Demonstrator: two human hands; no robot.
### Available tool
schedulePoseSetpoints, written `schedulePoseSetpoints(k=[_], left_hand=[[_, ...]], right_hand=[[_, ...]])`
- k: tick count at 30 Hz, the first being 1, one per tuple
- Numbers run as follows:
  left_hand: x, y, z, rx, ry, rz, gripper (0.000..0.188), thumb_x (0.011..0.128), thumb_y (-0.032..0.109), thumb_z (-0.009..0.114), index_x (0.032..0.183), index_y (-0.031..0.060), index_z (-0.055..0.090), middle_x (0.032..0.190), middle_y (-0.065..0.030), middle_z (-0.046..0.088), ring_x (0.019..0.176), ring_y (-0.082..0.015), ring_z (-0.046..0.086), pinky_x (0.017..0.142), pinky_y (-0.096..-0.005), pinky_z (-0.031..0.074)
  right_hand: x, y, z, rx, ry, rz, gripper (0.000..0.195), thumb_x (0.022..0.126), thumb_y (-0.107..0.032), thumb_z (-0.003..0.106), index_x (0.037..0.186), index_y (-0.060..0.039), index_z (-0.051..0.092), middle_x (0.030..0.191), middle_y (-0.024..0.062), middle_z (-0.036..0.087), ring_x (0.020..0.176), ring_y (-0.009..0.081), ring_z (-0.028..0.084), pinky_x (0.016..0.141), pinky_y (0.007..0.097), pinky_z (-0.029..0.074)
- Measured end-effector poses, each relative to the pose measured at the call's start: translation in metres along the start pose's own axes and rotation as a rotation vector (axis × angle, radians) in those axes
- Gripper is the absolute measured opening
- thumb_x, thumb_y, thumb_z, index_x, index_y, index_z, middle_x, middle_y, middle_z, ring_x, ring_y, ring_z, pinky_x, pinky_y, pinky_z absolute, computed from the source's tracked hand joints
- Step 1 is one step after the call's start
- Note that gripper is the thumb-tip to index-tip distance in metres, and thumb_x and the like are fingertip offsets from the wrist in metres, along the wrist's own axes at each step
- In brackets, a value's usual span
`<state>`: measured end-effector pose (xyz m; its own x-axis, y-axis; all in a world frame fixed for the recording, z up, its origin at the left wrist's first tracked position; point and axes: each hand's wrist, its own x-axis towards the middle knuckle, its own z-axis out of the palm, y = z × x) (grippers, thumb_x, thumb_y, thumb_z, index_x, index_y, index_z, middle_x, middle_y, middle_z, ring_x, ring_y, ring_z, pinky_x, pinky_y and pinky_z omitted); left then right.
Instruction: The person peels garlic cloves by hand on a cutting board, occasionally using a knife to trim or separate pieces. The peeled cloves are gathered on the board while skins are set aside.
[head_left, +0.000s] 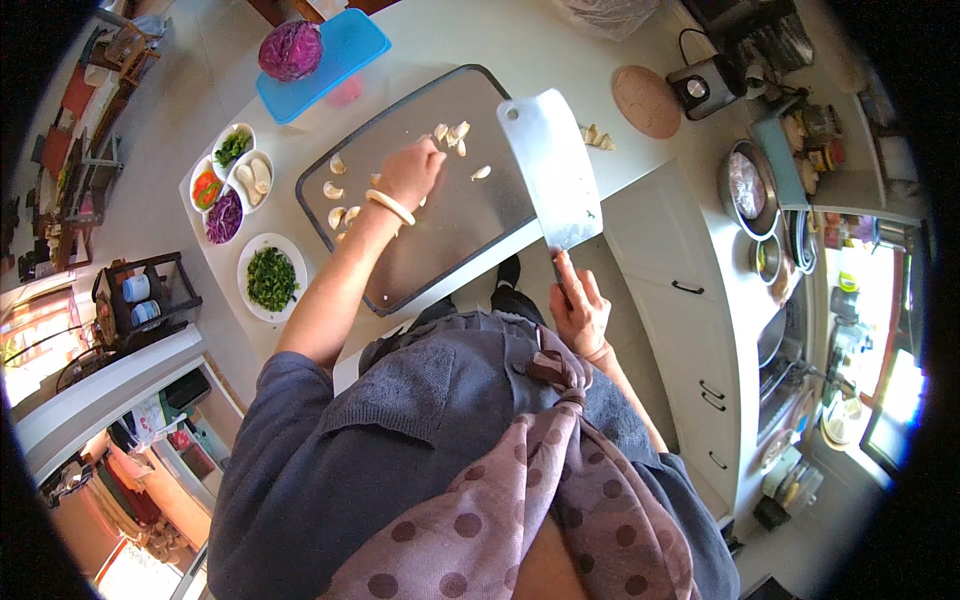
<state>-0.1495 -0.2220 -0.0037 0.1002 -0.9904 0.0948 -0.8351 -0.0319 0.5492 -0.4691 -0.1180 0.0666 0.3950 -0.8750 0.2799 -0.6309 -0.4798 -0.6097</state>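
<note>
My right hand (581, 307) grips the handle of a broad metal cleaver (553, 169), its blade raised over the right edge of the dark-rimmed cutting board (465, 217). Over the board's upper middle is my left hand (411, 172), fingers curled, a pale bangle on its wrist; whether something is inside the fingers cannot be told. Several garlic cloves (457, 133) lie just beyond that hand. One garlic clove (481, 172) sits apart to its right. More garlic cloves (333, 190) are spread along the board's left side, some partly behind my left forearm.
Left of the board stand a plate of chopped greens (271, 279) and a sectioned white dish (244, 154) with cut vegetables. A red cabbage (291, 51) rests on a blue lid (352, 45). Ginger (598, 138), a round pinkish board (646, 101) and a small black appliance (705, 86) are at the right.
</note>
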Motion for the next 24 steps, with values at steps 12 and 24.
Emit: schedulePoseSetpoints(k=[12, 24], left_hand=[[-0.028, -0.005, -0.01, 0.03, 0.008, -0.066, 0.021, 0.089, 0.027, 0.06, 0.083, 0.0066, 0.064, 0.076, -0.0155, 0.067, 0.075, -0.0365, 0.065, 0.065, -0.0452, 0.051], [-0.001, 0.042, 0.05, 0.096, 0.093, 0.509, 0.011, 0.082, 0.011, 0.063, 0.093, 0.0071, 0.063, 0.097, -0.0087, 0.059, 0.092, -0.0282, 0.06, 0.077, -0.04, 0.051]], right_hand=[[-0.002, 0.018, 0.032, 0.255, -0.204, 0.058, 0.054, 0.088, -0.009, 0.057, 0.141, -0.0141, 0.046, 0.082, 0.0132, 0.06, 0.063, 0.0223, 0.06, 0.059, 0.0342, 0.052], [-0.001, 0.024, -0.005, 0.814, -0.157, 0.496, 0.053, 0.097, -0.012, 0.046, 0.148, -0.0076, 0.033, 0.079, 0.0039, 0.056, 0.05, 0.0039, 0.038, 0.047, 0.0175, 0.032]])
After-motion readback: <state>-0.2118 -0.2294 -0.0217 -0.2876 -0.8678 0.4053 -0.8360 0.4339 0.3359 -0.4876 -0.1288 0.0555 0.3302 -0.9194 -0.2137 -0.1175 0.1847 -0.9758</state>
